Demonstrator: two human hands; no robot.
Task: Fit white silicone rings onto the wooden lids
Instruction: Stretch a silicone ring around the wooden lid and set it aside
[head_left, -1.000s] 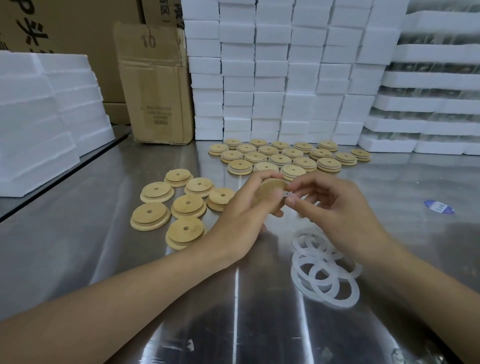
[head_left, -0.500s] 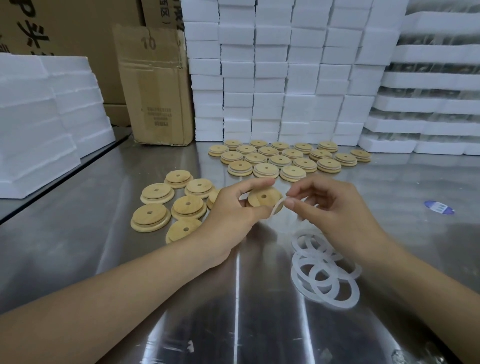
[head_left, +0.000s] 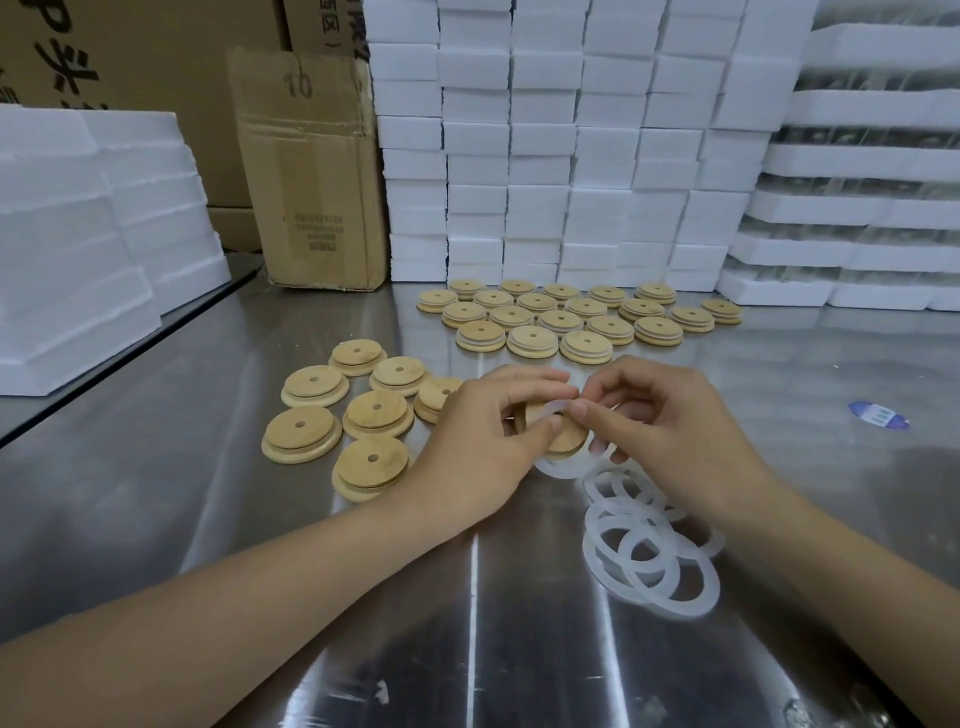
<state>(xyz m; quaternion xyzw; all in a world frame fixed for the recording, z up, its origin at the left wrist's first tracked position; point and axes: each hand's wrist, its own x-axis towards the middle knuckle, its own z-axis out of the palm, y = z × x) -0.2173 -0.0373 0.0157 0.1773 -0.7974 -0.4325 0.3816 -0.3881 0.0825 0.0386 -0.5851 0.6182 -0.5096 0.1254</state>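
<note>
A big shiny metal bench (head_left: 156, 519) fills most of the view. At the back of it stands a tall wall of white foam blocks (head_left: 545, 156). More foam slabs (head_left: 78, 234) are piled on the left, and foam trays (head_left: 857, 208) are stacked on the right. A brown cardboard box (head_left: 311, 171) with "10" on it stands upright between the left pile and the wall.

In front of the foam wall, many round wooden lids lie in rows, the far lids (head_left: 561, 317). Each has a small hole in the middle and a thin white line round its side. Nearer and to the left lie seven more, the near lids (head_left: 311, 384), plain wood, close together.

On the right, near the person, is a pile of rings (head_left: 649, 561), white and see-through, lying over one another flat on the bench.

Both hands meet above the bench, between the near lids and the pile. The left hand (head_left: 478, 447) has its fingers and thumb curled round one wooden lid (head_left: 566, 439) and holds it tilted. The right hand (head_left: 670, 431) pinches a silicone ring (head_left: 558, 467) with thumb and first finger at the lid's top edge. The ring loops loosely round the lid and its lower part hangs out below it. I cannot tell how much of it sits tight on the lid.

A small blue sticker (head_left: 878, 415) lies on the bench, well off to the right.
</note>
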